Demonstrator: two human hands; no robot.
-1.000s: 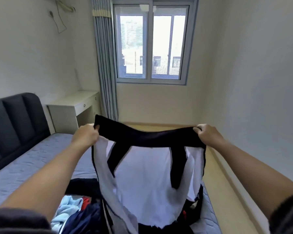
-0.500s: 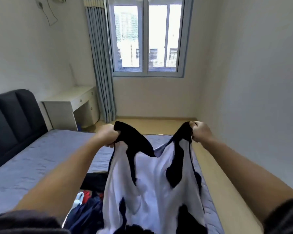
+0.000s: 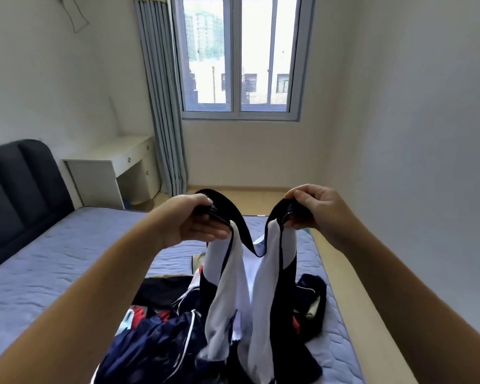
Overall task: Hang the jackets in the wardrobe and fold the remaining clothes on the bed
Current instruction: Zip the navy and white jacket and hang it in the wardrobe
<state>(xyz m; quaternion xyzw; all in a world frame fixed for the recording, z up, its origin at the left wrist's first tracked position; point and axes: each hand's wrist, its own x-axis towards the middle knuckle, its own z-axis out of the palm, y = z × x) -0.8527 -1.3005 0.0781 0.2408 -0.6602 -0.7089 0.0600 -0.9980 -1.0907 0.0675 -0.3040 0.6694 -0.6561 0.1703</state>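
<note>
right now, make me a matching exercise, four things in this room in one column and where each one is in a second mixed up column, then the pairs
1 black and white garment
2 navy jacket
3 white desk
4 curtain

A just left of the window
B gripped by the left hand and right hand
C lying on the bed
D between the headboard and the curtain

Pairs: 1-B, 2-C, 3-D, 4-A
</note>
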